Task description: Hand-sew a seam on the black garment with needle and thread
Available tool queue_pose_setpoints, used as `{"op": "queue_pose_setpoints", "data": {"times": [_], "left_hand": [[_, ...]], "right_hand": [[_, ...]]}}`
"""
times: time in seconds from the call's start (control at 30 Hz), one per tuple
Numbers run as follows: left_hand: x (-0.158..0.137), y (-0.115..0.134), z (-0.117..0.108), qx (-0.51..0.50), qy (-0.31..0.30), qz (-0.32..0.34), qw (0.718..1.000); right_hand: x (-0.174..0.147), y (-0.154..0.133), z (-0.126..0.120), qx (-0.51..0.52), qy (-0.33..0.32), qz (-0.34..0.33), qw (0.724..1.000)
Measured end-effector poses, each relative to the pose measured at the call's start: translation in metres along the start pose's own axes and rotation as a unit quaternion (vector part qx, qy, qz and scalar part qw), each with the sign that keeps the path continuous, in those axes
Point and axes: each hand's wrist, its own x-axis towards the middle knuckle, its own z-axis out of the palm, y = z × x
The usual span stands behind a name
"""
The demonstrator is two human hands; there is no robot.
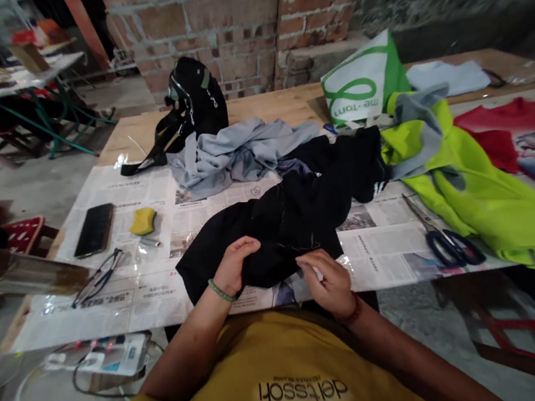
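Note:
A black garment (261, 228) lies rumpled on the newspaper in front of me, with thin pale thread-like lines on its surface. My left hand (237, 264), with a green bead bracelet at the wrist, grips its near left edge, thumb on top and the other fingers partly hidden by the cloth. At the garment's near right edge, my right hand (328, 280) is closed, with thumb and fingertips pinched together. Something small and whitish shows within its curled fingers; its kind cannot be made out.
Blue-handled scissors (450, 247) lie right, beside a neon yellow garment (493, 200). On the left are a phone (94, 230), a yellow sponge (142, 221) and glasses (101, 277). Behind are grey cloth (240, 154), a black bag (204, 96) and a green-white bag (360, 83).

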Motion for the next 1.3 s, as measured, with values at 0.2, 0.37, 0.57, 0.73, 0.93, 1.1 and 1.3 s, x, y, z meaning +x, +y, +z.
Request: {"op": "queue_pose_setpoints", "data": {"times": [0.2,0.37,0.57,0.73,0.93,1.1,1.3], "left_hand": [[-0.002,-0.013,0.001,0.014,-0.039,-0.007,0.999],[-0.006,-0.014,-0.003,0.053,-0.069,0.024,0.996],[-0.006,-0.017,-0.004,0.082,-0.107,0.054,0.989],[-0.006,-0.019,-0.005,0.106,-0.122,0.065,0.985],[-0.006,-0.022,-0.004,0.148,-0.118,0.060,0.980],[-0.006,-0.023,-0.001,0.188,-0.124,0.067,0.972],[-0.004,-0.022,0.002,0.192,-0.112,0.060,0.973]], "right_hand": [[0.010,-0.004,0.010,-0.022,0.009,-0.010,1.000],[0.011,-0.007,0.019,-0.035,0.015,-0.016,0.999],[0.006,-0.008,0.020,-0.041,-0.002,-0.060,0.997],[0.008,-0.007,0.019,-0.037,0.003,-0.073,0.997],[0.014,-0.007,0.021,-0.041,0.018,-0.077,0.996],[0.017,-0.003,0.019,-0.047,-0.010,-0.089,0.995],[0.018,-0.002,0.020,-0.039,-0.031,-0.108,0.993]]}}
